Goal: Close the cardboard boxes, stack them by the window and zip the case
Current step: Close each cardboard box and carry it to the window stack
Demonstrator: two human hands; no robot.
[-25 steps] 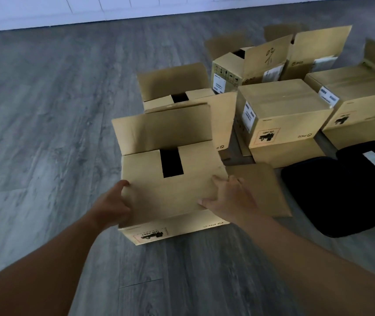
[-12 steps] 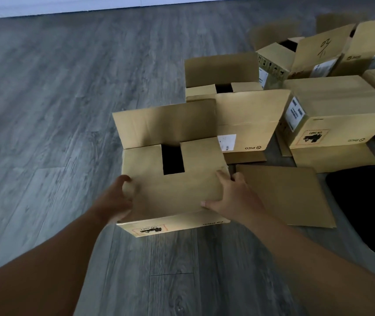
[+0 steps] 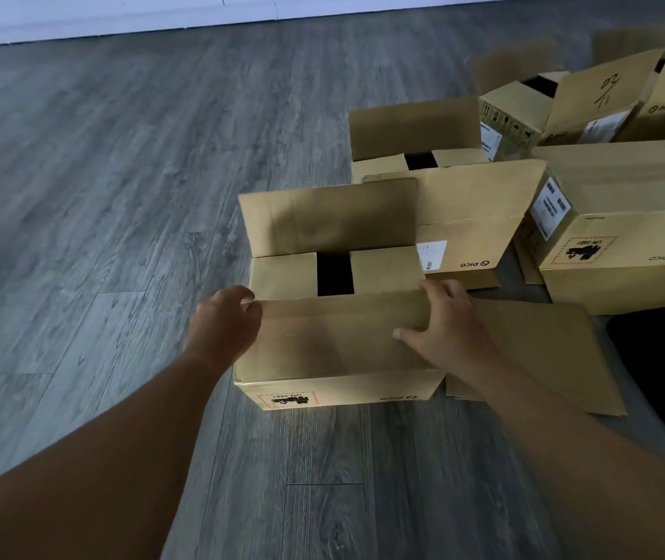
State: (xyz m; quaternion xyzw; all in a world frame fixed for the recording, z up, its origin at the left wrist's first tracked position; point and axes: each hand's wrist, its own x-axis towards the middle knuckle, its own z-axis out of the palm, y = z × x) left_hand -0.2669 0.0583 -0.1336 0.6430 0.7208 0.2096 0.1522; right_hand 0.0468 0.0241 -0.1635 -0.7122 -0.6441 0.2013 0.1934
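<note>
Since a moment ago the near flap (image 3: 339,337) of the front cardboard box (image 3: 343,392) has folded lower over its top. Left hand (image 3: 228,323) grips the flap's left corner, fingers curled; right hand (image 3: 450,329) presses flat on its right end. Box sits on the grey floor (image 3: 120,196); the black case (image 3: 662,381), seemingly, lies at right.
</note>
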